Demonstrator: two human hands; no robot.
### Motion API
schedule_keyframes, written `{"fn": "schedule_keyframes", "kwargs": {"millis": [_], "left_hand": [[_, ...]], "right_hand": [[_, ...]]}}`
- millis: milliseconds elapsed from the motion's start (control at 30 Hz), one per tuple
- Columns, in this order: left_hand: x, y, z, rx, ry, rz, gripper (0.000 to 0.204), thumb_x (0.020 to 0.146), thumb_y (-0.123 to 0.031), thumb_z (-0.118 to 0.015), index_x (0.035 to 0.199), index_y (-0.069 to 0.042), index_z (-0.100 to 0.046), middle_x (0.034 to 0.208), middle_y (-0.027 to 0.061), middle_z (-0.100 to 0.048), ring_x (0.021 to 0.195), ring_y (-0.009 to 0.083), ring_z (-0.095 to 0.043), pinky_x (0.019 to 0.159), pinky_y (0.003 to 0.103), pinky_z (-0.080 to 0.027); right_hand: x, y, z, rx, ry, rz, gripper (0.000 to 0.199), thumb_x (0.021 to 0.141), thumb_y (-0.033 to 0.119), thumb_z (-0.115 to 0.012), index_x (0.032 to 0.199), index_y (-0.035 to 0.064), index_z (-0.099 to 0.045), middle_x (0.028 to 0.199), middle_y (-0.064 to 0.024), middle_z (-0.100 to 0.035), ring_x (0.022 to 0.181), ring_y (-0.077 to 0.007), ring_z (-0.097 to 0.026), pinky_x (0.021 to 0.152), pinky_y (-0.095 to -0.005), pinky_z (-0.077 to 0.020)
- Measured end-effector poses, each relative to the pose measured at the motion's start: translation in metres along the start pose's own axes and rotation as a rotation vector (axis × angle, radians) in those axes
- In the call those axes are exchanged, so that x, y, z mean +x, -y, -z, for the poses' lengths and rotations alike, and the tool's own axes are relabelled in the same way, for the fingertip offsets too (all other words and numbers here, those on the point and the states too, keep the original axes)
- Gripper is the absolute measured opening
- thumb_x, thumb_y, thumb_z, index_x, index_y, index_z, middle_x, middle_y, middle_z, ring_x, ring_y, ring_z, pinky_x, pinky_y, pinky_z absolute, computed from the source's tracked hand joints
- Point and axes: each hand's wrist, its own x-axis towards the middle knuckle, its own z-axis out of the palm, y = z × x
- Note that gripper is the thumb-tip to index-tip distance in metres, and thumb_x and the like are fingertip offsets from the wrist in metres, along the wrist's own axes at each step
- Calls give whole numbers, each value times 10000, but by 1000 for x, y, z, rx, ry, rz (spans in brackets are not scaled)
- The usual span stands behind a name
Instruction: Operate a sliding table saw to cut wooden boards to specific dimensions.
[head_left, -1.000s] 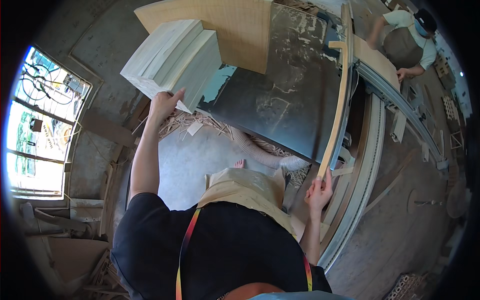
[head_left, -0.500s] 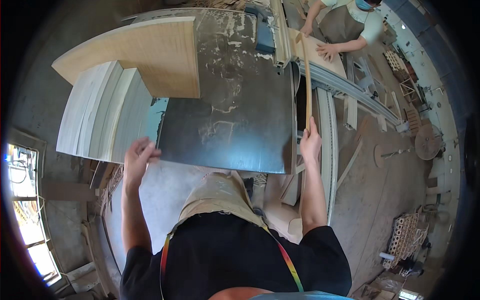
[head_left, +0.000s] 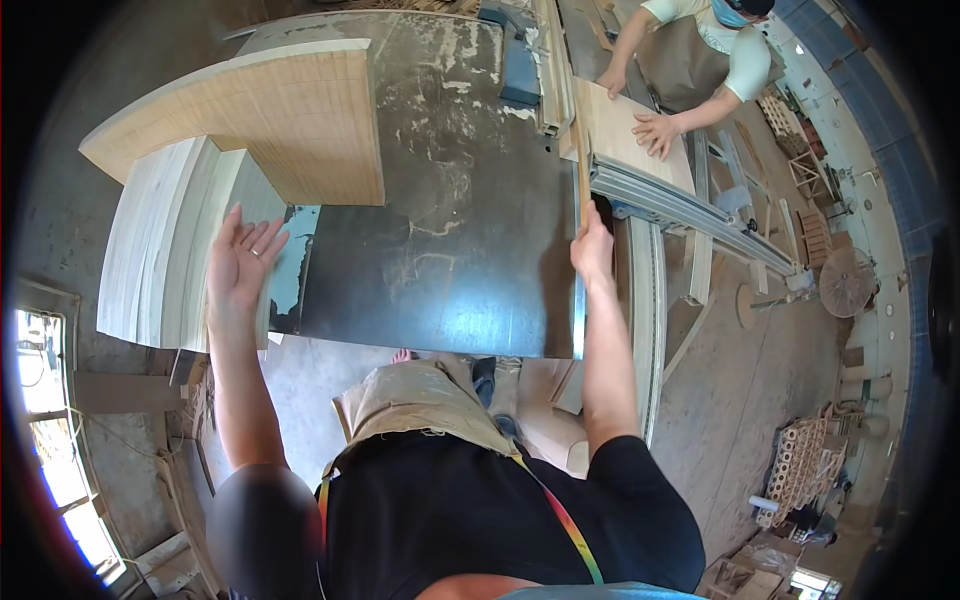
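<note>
My right hand [head_left: 592, 246] is closed around the near end of a thin wooden strip [head_left: 583, 165], which points away from me along the right edge of the dark metal table [head_left: 430, 290]. My left hand [head_left: 243, 262] is open, palm up and fingers spread, at the right side of a stack of pale wooden boards [head_left: 150, 250]. Whether it touches the stack I cannot tell. Behind the stack, a large curved wooden panel [head_left: 320, 130] stands on edge. Across the strip, a co-worker's hands press on a light wooden board [head_left: 620, 125].
The co-worker [head_left: 690, 60] stands at the far right, behind a metal sliding rail [head_left: 690, 200]. A blue block [head_left: 520, 70] sits near the table's far right. A window [head_left: 50, 420] is at left, a round fan [head_left: 846, 282] at right.
My right hand has moved left and away from me, bringing the strip to the table's edge. My left hand has moved left and opened out. The co-worker's board has shifted toward me.
</note>
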Motion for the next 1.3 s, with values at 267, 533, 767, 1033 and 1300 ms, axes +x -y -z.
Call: {"fn": "schedule_keyframes", "kwargs": {"millis": [267,533,767,1033,1300], "left_hand": [[-14,10,-3,20,67,136,506,1060,-273,-596,1345,138,-519,1395,339,-543,1347,428,-547,1102,534,-497],[-108,181,18,512,503,583,460,1075,-328,-554,1284,78,-610,1255,255,-688,1137,371,-696,1007,476,-561],[-141,337,8,589,634,1003,611,1026,-436,-647,1283,114,-579,1303,329,-628,1182,412,-659,1033,498,-548],[-178,450,-11,407,496,1062,968,891,-644,-735,1407,134,-475,1353,306,-568,1266,390,-583,1085,465,-502],[-226,466,-19,283,611,769,694,932,-487,-761,1303,72,-584,1195,201,-622,1075,252,-626,967,413,-536]], "right_hand": [[-99,2,3,-37,38,-58,622,967,-15,-519,1574,54,-402,865,-271,-711,720,-469,-674,687,-554,-531],[-212,1,38,-27,75,-76,629,982,-5,-534,1588,51,-375,806,-255,-678,666,-441,-650,646,-538,-512],[-288,9,56,29,77,-78,638,978,-28,-533,1592,24,-368,846,-242,-656,701,-412,-642,661,-519,-516],[-465,-3,109,276,-19,-79,606,952,-59,-569,1544,1,-461,1238,-238,-706,908,-357,-713,773,-407,-560],[-524,-21,153,468,-30,-195,490,976,-11,-592,1463,-40,-555,1386,-205,-666,1136,-290,-706,904,-324,-547]]}}
